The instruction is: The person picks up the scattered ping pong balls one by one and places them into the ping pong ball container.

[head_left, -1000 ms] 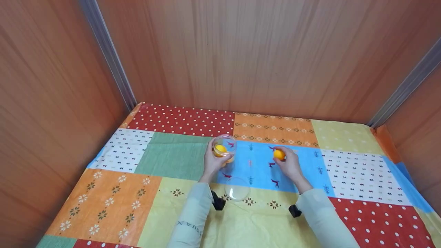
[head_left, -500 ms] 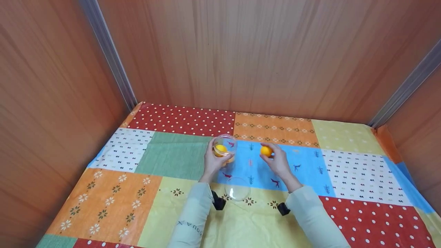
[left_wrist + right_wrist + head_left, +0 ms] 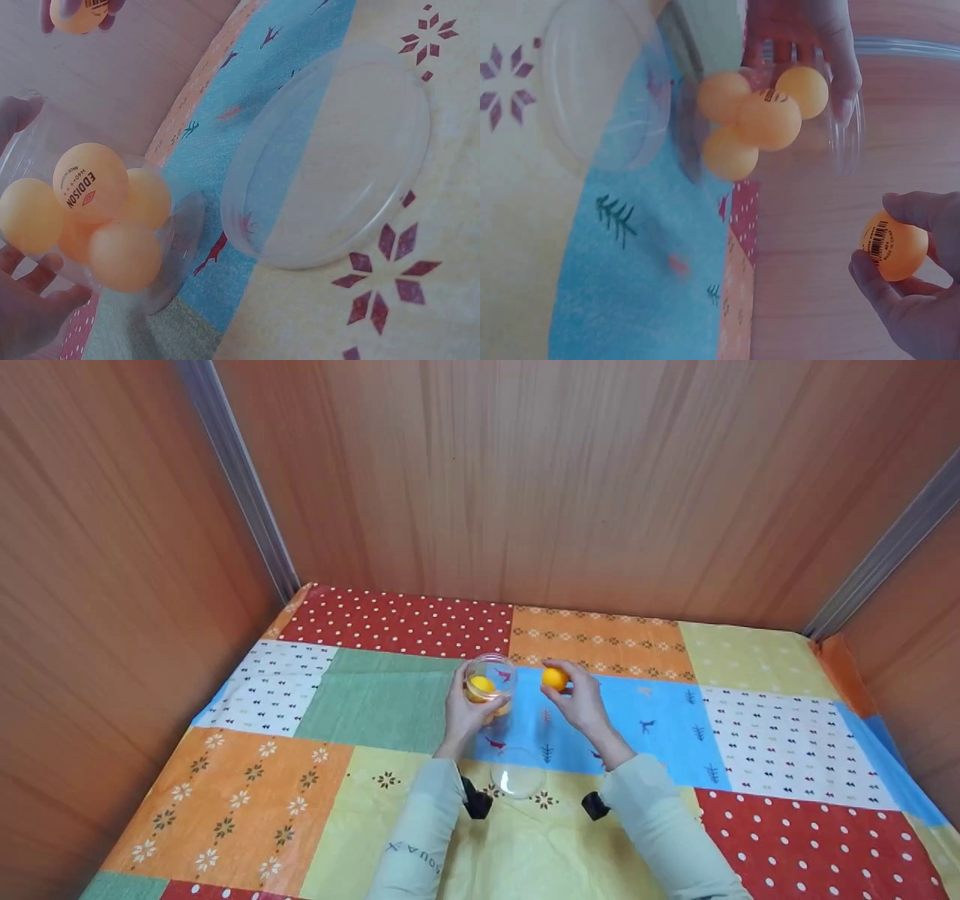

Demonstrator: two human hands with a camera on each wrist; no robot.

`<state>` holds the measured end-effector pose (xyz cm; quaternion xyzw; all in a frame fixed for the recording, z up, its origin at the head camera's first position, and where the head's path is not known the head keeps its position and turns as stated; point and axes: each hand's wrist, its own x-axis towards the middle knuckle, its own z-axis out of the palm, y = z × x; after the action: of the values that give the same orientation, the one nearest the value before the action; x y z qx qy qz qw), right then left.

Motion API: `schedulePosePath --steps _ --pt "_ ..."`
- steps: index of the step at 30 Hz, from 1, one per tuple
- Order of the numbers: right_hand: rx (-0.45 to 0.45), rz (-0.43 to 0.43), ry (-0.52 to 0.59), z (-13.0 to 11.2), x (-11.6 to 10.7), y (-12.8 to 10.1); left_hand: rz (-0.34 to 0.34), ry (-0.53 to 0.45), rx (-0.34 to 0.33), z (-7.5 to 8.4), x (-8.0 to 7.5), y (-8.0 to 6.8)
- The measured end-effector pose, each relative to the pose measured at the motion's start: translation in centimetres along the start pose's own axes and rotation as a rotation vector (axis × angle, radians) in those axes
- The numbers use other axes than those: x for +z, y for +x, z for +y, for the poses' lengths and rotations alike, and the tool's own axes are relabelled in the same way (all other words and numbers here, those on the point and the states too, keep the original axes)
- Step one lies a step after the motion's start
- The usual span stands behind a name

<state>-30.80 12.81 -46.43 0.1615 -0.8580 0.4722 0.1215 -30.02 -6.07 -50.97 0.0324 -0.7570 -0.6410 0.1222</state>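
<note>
In the head view, the left hand point(image 3: 466, 711) is wrapping its fingers around a clear plastic cup point(image 3: 489, 681) that is standing upright on the patchwork tablecloth point(image 3: 225, 795) covering the table, with orange balls point(image 3: 481, 685) sitting inside it, while the right hand point(image 3: 581, 703) is pinching a single orange ball point(image 3: 554, 679) between thumb and fingertips, raised just beside the cup's right side and apart from it; a clear round lid point(image 3: 517, 772) is lying flat on the cloth near the two pale sleeves, between the forearms, and wooden walls are closing in the table on three sides. In the left wrist view, the cup point(image 3: 105, 217) is showing four balls point(image 3: 90, 183) packed together, one printed with the word EDISON, the left hand's fingers point(image 3: 30, 300) are curling around the cup's wall, the lid point(image 3: 337, 157) is lying just beside the cup's base on the blue and yellow patches, and the single ball point(image 3: 79, 11) is appearing at the top edge, held by fingertips. In the right wrist view, the right hand's fingers point(image 3: 922, 300) are gripping the single ball point(image 3: 894, 245), which is bearing a barcode, near the cup's open mouth point(image 3: 840, 127) but not inside it, while the left hand point(image 3: 810, 30) is holding the cup from behind and the lid point(image 3: 604, 90) is lying beside it
</note>
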Motion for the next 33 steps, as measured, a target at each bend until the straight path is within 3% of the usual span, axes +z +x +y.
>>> schedulePosePath --steps 11,18,33 --pt "-0.029 -0.027 -0.010 -1.5 1.5 1.5 -0.001 0.008 -0.038 -0.2 0.2 0.1" --pt "0.029 -0.064 0.039 -2.5 2.3 2.5 -0.001 0.001 -0.048 0.0 0.2 0.1" --pt "0.058 -0.119 -0.002 -3.9 3.7 3.9 0.004 0.024 -0.003 -0.1 0.1 0.2"
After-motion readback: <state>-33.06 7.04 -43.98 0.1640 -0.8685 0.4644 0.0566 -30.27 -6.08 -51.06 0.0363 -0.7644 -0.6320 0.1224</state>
